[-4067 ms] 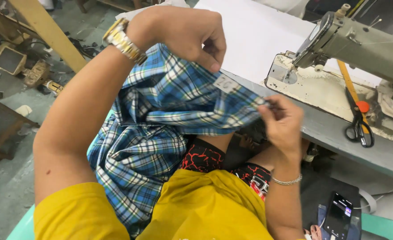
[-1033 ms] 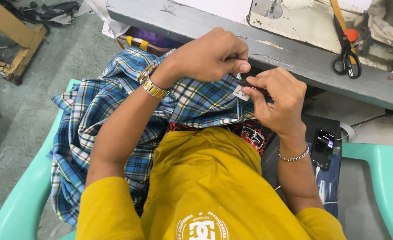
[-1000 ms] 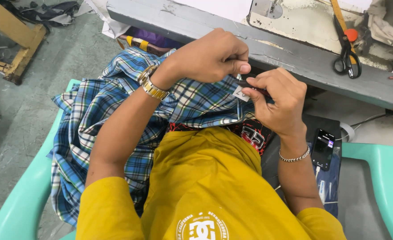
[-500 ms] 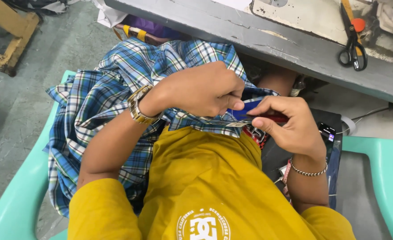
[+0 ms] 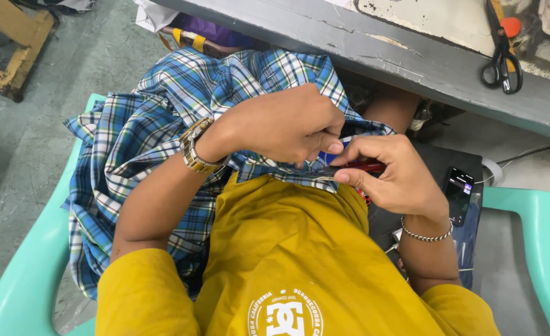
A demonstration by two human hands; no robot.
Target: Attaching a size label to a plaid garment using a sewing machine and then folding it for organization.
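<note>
On the lap of the seated person lies one blue, white and green checked cotton garment [image 5: 163, 124], bunched up and hanging over the left arm of the mint-green plastic chair [image 5: 539, 236]. It is gathered close to the body, probably so that a small part of its edge stays tight between the two hands. Left hand [image 5: 287, 124] is closed, with the thumb and first fingers pinching a fold of the checked cloth and pulling it toward the chest. Right hand [image 5: 399, 177] is closed too; its fingers pinch a slim red-handled small tool [image 5: 368, 166], held low against the same fold, so it seems to work on a seam or threads there. The tip of the tool is hidden, so I cannot tell its kind.

I count one gold metal wristwatch [image 5: 194, 149] on the left wrist and one silver chain bracelet [image 5: 425, 235] on the right wrist. One pair of black scissors with an orange pivot [image 5: 504, 59] rests on the grey desk [image 5: 424, 65], well apart from the hands. One dark phone [image 5: 458, 193] lies beside the right thigh.
</note>
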